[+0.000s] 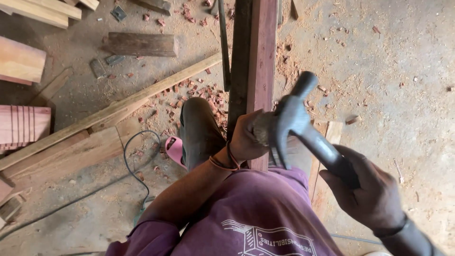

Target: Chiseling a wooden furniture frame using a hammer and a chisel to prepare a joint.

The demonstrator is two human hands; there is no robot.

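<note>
A long reddish wooden beam [261,57] runs away from me down the middle of the view. My left hand [246,137] is closed around a wooden-handled tool, probably a chisel [261,129], held upright against the near part of the beam. My right hand [367,189] grips the dark handle of a steel claw hammer [290,118], whose head is right at the top of the chisel handle. My knee [199,128] in dark trousers is beside the beam on the left.
Red wood chips [204,92] and sawdust cover the floor. A long plank [113,111] lies diagonally on the left, with a dark block [140,45], stacked boards [21,123] and a black cable [137,161]. A pink sandal [174,149] shows near my knee.
</note>
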